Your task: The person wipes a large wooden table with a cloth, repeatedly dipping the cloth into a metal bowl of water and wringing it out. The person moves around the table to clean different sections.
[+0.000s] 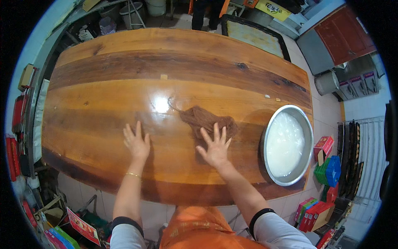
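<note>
A bunched brown cloth (205,119) lies near the middle of the wooden table (118,67), a thin string trailing from its left end. My right hand (215,148) is spread flat, palm down, with its fingertips over the cloth's right part. Whether it presses on the cloth I cannot tell. To the left, my left hand (137,143) hovers at or on the bare wood, fingers apart, holding nothing. A large metal basin (266,146) stands at the table's right end. Inside it a white mass (284,144) appears covered by clear plastic film.
Small pale bits (164,77) sit on or in the tabletop. A dark-rimmed tray or board (253,34) is beyond the far edge, near a person's legs (205,15). Right of the table are a wire rack (370,149), a blue crate (333,171) and red boxes (317,216).
</note>
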`<action>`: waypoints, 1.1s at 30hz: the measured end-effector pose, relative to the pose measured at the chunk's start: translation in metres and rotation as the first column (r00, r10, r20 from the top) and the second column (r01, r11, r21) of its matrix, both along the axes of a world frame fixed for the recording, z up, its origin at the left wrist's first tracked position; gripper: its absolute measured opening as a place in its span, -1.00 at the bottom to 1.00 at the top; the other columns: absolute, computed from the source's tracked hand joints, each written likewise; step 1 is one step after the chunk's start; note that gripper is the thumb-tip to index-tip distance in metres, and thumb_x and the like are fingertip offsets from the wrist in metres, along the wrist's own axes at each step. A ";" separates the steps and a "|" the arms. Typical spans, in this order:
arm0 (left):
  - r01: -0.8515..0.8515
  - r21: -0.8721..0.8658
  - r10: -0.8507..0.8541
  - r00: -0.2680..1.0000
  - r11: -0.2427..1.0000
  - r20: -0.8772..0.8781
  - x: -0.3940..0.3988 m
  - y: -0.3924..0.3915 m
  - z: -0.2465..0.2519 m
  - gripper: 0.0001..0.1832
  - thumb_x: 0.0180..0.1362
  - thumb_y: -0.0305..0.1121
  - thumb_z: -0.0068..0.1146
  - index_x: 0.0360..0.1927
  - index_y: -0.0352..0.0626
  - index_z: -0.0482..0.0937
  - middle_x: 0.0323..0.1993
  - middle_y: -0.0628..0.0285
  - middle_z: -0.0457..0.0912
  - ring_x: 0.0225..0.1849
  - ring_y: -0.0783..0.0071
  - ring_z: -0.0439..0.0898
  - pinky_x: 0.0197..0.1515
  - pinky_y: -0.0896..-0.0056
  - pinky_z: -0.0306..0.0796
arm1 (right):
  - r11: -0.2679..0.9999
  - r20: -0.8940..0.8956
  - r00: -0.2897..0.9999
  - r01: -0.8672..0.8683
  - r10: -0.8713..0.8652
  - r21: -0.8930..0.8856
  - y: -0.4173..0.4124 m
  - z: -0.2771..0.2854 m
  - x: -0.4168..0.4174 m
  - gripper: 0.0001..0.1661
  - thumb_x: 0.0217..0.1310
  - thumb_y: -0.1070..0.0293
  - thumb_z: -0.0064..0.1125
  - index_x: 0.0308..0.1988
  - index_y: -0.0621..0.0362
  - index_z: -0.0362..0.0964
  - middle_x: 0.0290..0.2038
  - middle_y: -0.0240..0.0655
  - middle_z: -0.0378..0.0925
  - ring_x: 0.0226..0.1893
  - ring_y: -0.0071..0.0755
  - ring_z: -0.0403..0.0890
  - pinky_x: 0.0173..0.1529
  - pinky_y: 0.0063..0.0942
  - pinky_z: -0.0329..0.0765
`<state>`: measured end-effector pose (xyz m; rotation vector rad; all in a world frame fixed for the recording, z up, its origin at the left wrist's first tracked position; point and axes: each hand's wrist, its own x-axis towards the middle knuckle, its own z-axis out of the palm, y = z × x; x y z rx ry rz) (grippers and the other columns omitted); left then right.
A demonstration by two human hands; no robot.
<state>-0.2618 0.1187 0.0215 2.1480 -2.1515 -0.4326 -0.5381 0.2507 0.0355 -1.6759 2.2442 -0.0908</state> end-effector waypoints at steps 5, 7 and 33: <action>-0.010 -0.154 0.038 0.983 0.988 0.180 0.031 -0.039 -0.039 -0.32 0.38 -0.07 -0.01 0.55 0.27 0.13 0.60 -0.03 -0.17 0.60 -0.13 -0.19 0.46 -0.47 -0.22 | 0.986 -0.108 0.991 -0.096 0.081 -0.134 -0.056 -0.030 0.005 -0.20 0.22 -0.18 0.24 0.42 -0.61 0.18 0.57 -0.16 -0.20 0.53 0.35 -0.23 0.31 0.71 -0.07; 0.002 -0.178 0.039 0.973 0.984 0.226 0.028 -0.040 -0.039 -0.33 0.39 -0.07 -0.04 0.55 0.28 0.13 0.60 -0.04 -0.17 0.60 -0.14 -0.19 0.46 -0.48 -0.22 | 0.977 -0.143 0.987 -0.105 0.079 -0.185 -0.096 -0.029 -0.017 -0.32 0.30 -0.11 0.18 0.38 -0.58 0.25 0.56 -0.23 -0.15 0.53 0.27 -0.18 0.34 0.67 -0.07; 0.029 -0.178 0.001 0.986 0.984 0.166 0.019 -0.043 -0.023 -0.28 0.27 -0.21 0.05 0.52 0.06 0.20 0.56 -0.20 -0.10 0.56 -0.29 -0.13 0.45 -0.50 -0.22 | 0.900 -0.253 0.873 0.360 -0.417 -0.244 -0.339 -0.032 -0.117 -0.44 0.32 0.19 0.04 0.26 0.08 0.32 0.32 -0.14 0.25 0.17 0.01 0.39 0.14 0.04 0.36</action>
